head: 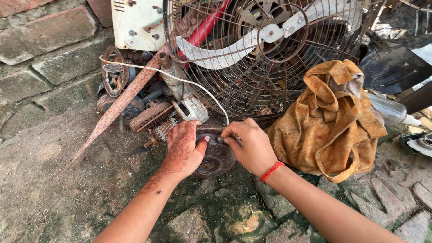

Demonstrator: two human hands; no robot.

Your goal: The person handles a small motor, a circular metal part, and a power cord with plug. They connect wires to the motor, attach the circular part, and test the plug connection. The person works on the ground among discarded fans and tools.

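Left hand [183, 148] and right hand [247, 146] grip the rusty motor housing [219, 158] between them.

Bright daylight comes from the upper right and glares on the shiny black sheet [396, 63]. The rusty round wire fan cage [270, 58] looks sharp. Straight edges bend a little near the corners.

Only one package in view: clear plastic bottle [390, 110] with whitish nozzle tip, lying on its side at right, partly tucked behind crumpled orange cloth bag [330, 121]. No labels, signs or screens.
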